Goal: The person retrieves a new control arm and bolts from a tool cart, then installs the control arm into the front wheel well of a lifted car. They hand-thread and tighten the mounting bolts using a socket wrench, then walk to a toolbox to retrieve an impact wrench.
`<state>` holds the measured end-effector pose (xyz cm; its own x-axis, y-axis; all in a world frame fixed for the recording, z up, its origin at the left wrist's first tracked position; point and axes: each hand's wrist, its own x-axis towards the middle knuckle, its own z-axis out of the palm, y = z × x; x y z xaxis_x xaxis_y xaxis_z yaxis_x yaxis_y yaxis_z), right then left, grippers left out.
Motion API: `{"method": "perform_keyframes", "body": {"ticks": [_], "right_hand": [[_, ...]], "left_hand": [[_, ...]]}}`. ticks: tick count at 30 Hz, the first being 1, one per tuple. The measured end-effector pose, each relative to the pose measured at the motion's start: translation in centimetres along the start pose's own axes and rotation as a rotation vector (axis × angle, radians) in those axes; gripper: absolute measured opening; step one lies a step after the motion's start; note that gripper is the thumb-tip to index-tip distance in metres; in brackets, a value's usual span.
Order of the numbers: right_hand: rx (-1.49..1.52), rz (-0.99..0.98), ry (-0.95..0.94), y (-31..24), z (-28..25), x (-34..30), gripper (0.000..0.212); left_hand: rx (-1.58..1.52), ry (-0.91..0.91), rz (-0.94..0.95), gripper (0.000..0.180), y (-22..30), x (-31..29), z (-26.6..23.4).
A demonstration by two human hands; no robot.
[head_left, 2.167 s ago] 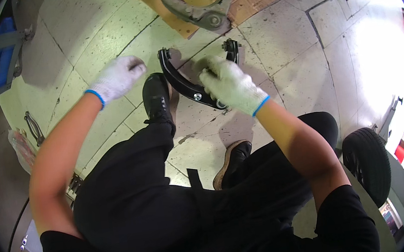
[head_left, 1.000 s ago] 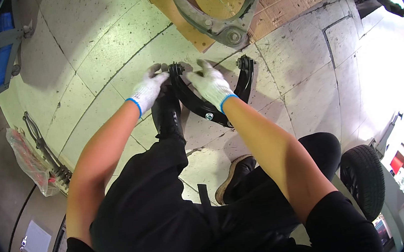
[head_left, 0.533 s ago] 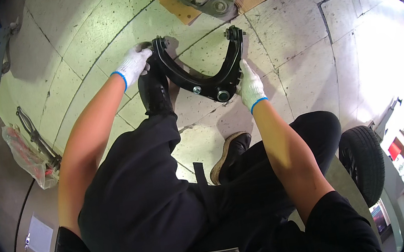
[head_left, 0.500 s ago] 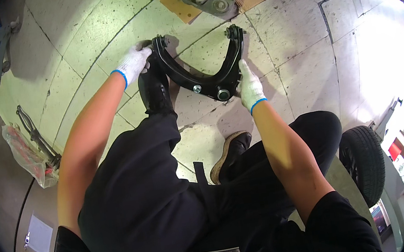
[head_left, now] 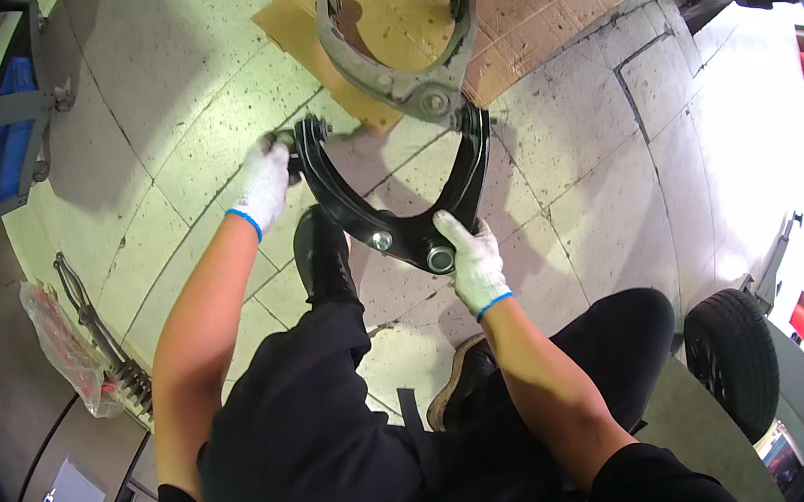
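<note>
A glossy black U-shaped control arm point(head_left: 340, 198) is held above the floor, its two bushing ends pointing away from me. My left hand point(head_left: 263, 183), in a white glove with a blue cuff, is closed at its left bushing end; the fingertips are partly hidden there. My gloved right hand point(head_left: 477, 267) grips the near right corner, thumb on top, beside the round socket point(head_left: 440, 259). Just beyond lies a worn grey control arm point(head_left: 376, 79) of similar shape, and its near corner lines up close to the black one's right end.
Stained cardboard point(head_left: 543, 8) lies under the grey arm on the tiled floor. A blue-and-grey stand point(head_left: 11, 133) is at far left. Metal parts and a plastic bag point(head_left: 67, 342) lie at left. A tyre point(head_left: 737, 360) stands at right, near my knee.
The view has shifted, bringing the whole grey arm into sight. My right hand has moved from the black arm's right side to its near corner, with the thumb now on top.
</note>
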<state>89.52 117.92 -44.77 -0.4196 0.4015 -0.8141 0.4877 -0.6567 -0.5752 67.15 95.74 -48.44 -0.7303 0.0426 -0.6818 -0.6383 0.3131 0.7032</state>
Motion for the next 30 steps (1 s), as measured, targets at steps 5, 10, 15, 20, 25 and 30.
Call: {"method": "perform_keyframes", "body": {"ticks": [5,10,15,20,25,30], "right_hand": [[0.267,-0.094,-0.357,-7.3,4.4,2.6,0.040],[0.162,-0.207,-0.377,-14.2,9.3,6.6,0.039],[0.190,-0.100,-0.363,-16.6,9.5,9.8,0.032],[0.203,-0.063,-0.334,-15.5,7.4,11.8,0.032],[0.147,-0.006,-0.393,-15.2,5.7,12.9,0.036],[0.101,0.003,-0.373,-14.7,5.2,13.0,0.036]], "left_hand": [[-0.168,-0.010,0.215,0.030,9.1,6.2,0.2],[-0.047,-0.018,0.327,0.031,12.8,12.8,3.5],[-0.709,-0.127,0.056,0.029,13.0,15.1,6.3],[-0.486,-0.111,0.133,0.029,12.6,15.8,7.2],[-0.317,-0.048,0.213,0.025,12.6,14.1,7.4],[-0.343,-0.152,0.170,0.027,13.3,11.6,7.1]]}}
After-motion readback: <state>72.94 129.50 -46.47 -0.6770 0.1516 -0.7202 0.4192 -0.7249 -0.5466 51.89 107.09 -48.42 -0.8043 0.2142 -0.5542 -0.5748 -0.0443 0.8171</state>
